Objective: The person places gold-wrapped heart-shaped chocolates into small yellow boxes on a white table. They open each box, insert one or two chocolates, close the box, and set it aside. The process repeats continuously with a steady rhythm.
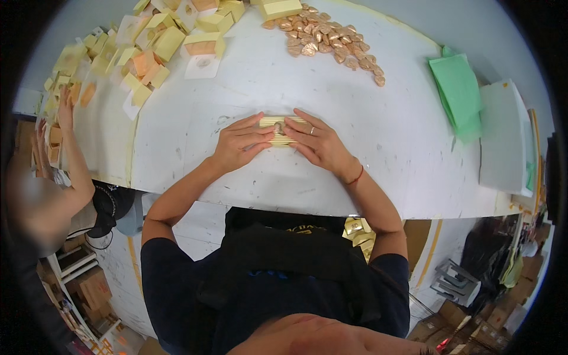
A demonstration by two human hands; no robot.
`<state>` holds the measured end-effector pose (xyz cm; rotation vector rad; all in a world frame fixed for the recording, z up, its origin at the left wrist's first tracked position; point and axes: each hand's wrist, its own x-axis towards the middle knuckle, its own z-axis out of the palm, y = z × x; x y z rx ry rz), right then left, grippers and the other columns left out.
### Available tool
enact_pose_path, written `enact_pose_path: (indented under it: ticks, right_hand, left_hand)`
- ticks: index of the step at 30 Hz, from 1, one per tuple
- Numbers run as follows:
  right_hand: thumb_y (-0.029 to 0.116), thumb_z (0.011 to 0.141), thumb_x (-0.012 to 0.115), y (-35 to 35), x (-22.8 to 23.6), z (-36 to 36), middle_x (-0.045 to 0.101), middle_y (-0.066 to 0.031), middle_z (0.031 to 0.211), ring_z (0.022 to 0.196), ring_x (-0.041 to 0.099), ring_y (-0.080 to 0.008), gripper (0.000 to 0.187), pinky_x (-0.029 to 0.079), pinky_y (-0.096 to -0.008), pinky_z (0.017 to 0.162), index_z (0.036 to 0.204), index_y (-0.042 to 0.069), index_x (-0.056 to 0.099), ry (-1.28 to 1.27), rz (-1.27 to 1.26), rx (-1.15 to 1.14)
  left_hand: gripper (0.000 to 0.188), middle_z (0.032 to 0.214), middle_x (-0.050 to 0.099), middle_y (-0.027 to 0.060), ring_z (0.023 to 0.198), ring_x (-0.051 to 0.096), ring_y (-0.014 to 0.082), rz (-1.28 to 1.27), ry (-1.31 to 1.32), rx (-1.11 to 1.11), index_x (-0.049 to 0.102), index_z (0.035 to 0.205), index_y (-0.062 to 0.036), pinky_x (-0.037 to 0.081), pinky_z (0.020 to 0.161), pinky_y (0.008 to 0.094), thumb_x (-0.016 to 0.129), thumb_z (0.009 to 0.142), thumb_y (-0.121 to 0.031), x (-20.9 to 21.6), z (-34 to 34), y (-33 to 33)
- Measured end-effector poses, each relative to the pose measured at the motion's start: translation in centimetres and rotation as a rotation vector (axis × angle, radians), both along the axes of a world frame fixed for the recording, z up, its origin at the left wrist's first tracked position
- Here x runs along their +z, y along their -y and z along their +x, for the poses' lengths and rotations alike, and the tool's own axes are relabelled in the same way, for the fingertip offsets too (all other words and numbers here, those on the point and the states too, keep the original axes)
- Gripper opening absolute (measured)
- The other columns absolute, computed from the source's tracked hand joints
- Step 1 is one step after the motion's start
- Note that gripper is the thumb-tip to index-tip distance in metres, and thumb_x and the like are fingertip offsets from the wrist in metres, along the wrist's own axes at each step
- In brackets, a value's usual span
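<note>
Both hands are at a small pale-yellow ribbed box (273, 120) on the white table in front of me. My left hand (239, 142) grips its left end, fingers along the top and the thumb near the lower edge. From the right, my right hand (319, 142) holds the other end; a ring and a red wrist cord show on it. Between the fingertips, at the middle of the box, is a small roundish greyish spot or piece (278, 128), partly covered by the fingers and too small to name.
Yellow boxes and orange pieces (144, 61) are heaped at the far left. Gold-wrapped pieces (331, 39) lie beyond my hands. Green sheets (458, 89) and a white panel (504, 139) stand on the right. A co-worker's arm (74, 148) reaches in at the left.
</note>
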<state>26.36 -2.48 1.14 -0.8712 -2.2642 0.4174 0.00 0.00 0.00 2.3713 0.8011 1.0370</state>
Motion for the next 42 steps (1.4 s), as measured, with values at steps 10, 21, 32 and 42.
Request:
enact_pose_path:
  ticks: [10,21,32,42]
  right_hand:
    - [0.01,0.089,0.068,0.4,0.9,0.6,0.06,-0.0085,0.137,0.134,0.048,-0.0373,0.038,0.045,-0.0424,0.108,0.126,0.005,0.066,0.011,-0.046,0.026]
    - [0.009,0.091,0.061,1.3,1.0,0.6,0.057,-0.0094,0.14,0.136,0.046,-0.0359,0.04,0.037,-0.0481,0.113,0.131,0.009,0.063,0.163,-0.003,-0.03]
    - [0.028,0.089,0.069,3.9,3.0,1.3,0.045,-0.0156,0.147,0.125,0.048,-0.0312,0.057,0.037,-0.0466,0.103,0.141,0.013,0.051,0.343,-0.043,-0.138]
    - [0.029,0.091,0.069,5.6,3.5,15.7,0.047,-0.0183,0.147,0.138,0.039,-0.0381,0.05,0.035,-0.0464,0.111,0.134,0.008,0.058,-0.022,-0.206,-0.576]
  left_hand:
    - [0.017,0.115,0.073,0.0044,0.123,0.061,0.0289,0.09,-0.118,0.014,0.076,0.098,-0.0106,0.051,0.1,0.0395,0.078,0.081,-0.009,1.0,0.1,0.5]
    - [0.009,0.115,0.066,0.0069,0.118,0.063,0.031,0.201,-0.125,-0.038,0.07,0.082,-0.0092,0.053,0.095,0.0393,0.077,0.079,-0.005,2.1,-0.3,1.1]
    - [0.031,0.121,0.064,0.0127,0.106,0.065,0.0313,-0.097,-0.059,-0.027,0.068,0.113,-0.007,0.053,0.089,0.0367,0.069,0.082,-0.002,0.4,0.9,-2.4]
    - [0.041,0.14,0.054,0.0145,0.131,0.046,0.036,0.154,-0.116,0.383,0.059,0.131,-0.0088,0.034,0.109,0.0472,0.055,0.096,-0.03,-4.4,8.7,-28.7]
